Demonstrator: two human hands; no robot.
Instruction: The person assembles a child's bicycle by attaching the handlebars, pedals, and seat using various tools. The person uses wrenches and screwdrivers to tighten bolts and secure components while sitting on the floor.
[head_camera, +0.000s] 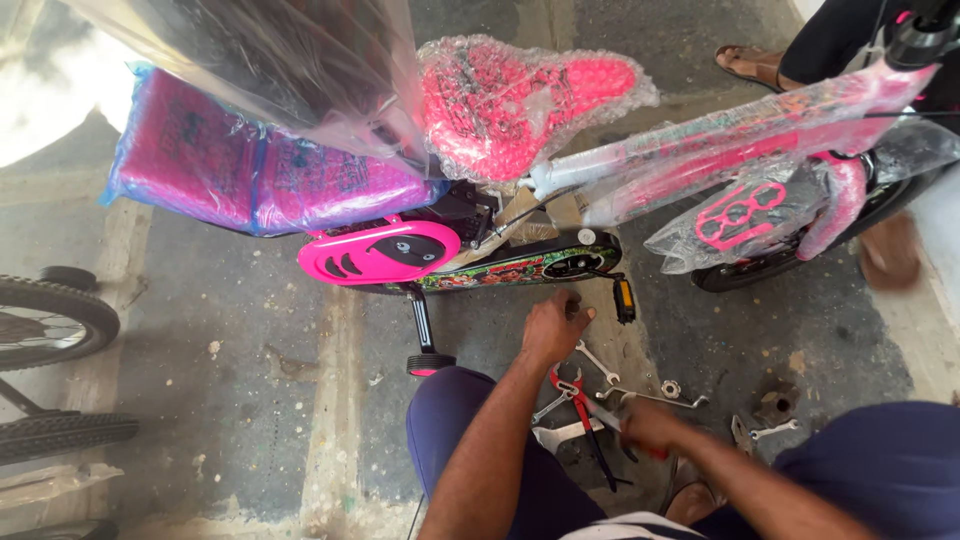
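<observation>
Pink child's bicycle (560, 190), wrapped in bubble film, stands on the concrete floor (250, 380). Left hand (553, 325) reaches up by the crank and pedal (624, 298), fingers curled together; whether it grips anything, cannot tell. Right hand (650, 428) is blurred, fingers clamped on red-handled pliers (585, 410) among spanners (598, 362) on the floor.

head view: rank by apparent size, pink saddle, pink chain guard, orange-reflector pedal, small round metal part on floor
1. pink saddle
2. pink chain guard, close to the saddle, so unsure
3. pedal
4. small round metal part

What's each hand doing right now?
Left hand: closed at the bike's crank; its hold is hidden.
Right hand: closed on the red pliers.
</observation>
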